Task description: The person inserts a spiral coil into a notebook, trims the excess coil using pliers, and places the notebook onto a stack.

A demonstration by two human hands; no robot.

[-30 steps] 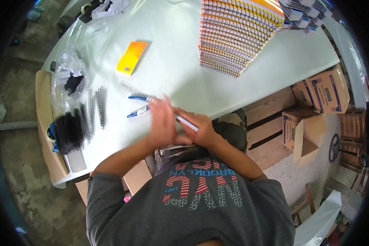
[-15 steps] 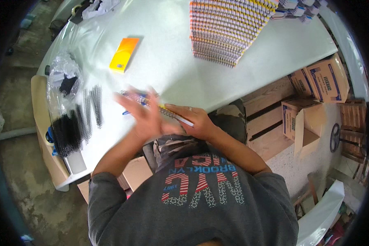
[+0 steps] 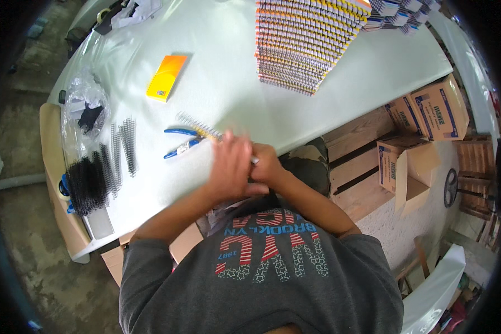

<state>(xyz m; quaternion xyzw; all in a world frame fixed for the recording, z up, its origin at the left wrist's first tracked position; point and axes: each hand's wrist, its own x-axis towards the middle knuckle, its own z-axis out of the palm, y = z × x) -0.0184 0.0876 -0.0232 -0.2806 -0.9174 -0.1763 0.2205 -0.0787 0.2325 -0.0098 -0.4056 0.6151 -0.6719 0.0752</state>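
Observation:
My right hand point(image 3: 268, 166) is closed around a small spiral notebook point(image 3: 207, 131), seen edge-on with some yellow showing. A loose stretch of dark wire coil point(image 3: 188, 120) sticks out past its far left end. My left hand point(image 3: 232, 164), blurred by motion, lies across the notebook's spine side with its fingers stretched out and thumb apart. It hides most of the notebook. Just left of the hands, blue-handled pliers point(image 3: 182, 148) rest on the table with their handles spread; their jaws are hidden behind the notebook and coil.
A yellow-orange notebook point(image 3: 166, 78) lies on the white table point(image 3: 217, 72). At the left are loose black coils point(image 3: 129, 146), a dense coil bundle point(image 3: 88, 186) and a clear plastic bag point(image 3: 87, 94). A large stack of spiral notebooks point(image 3: 303, 50) stands at the back. Cardboard boxes point(image 3: 440, 111) sit right.
My left hand has moved right, from over the pliers onto the notebook, uncovering the pliers' blue handles. The coil end now shows beyond the notebook. My right hand keeps its hold.

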